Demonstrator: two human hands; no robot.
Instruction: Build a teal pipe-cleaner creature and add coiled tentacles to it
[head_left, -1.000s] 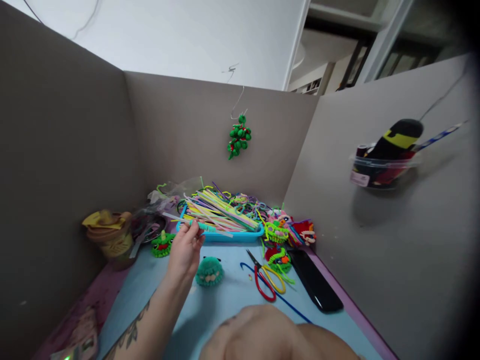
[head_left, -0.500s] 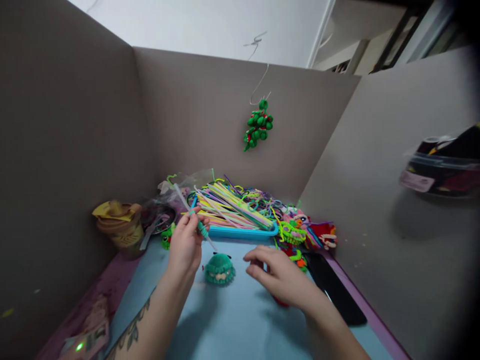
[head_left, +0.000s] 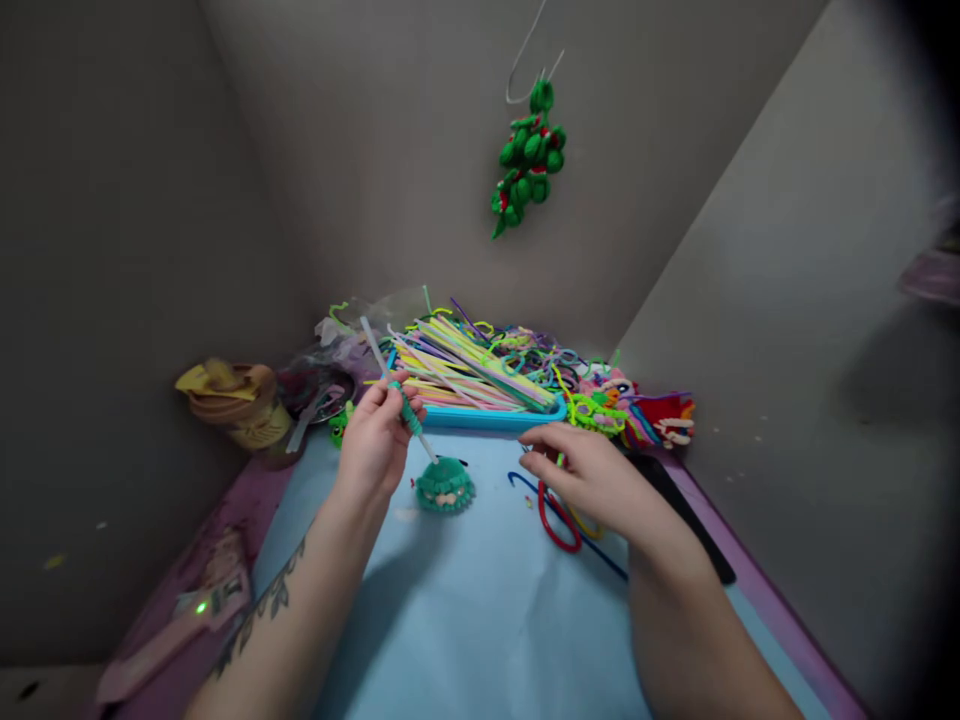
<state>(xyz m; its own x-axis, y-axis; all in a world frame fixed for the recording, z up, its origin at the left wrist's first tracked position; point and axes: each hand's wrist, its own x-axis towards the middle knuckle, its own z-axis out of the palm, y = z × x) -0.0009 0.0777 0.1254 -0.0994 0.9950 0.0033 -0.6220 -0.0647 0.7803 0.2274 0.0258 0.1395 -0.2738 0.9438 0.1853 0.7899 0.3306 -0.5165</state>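
My left hand (head_left: 377, 430) is closed round a pale, thin rod (head_left: 373, 340) that slants down to the right. A teal pipe cleaner (head_left: 409, 408) is wound in coils about the rod below my fingertips. Near the rod's lower end, a teal fuzzy piece (head_left: 445, 484) with a ruffled edge and pale beads sits on the blue surface. My right hand (head_left: 581, 470) hovers to the right, its thumb and forefinger curved and apart. Below it lie a red loop (head_left: 556, 520) and a dark blue hooked strand (head_left: 604, 557), partly hidden by the hand.
A blue tray (head_left: 480, 418) of many-coloured pipe cleaners stands at the back. Finished fuzzy figures (head_left: 637, 415) lie right of it, near a black flat object (head_left: 686, 520). A cup (head_left: 244, 405) and a pink tool (head_left: 184, 625) are left. A green-red ornament (head_left: 529, 165) hangs above.
The view has tilted down, so the hands and the tray appear higher or nearer. My left hand still holds the rod. The red loop and blue strand under my right hand have come into clearer view.
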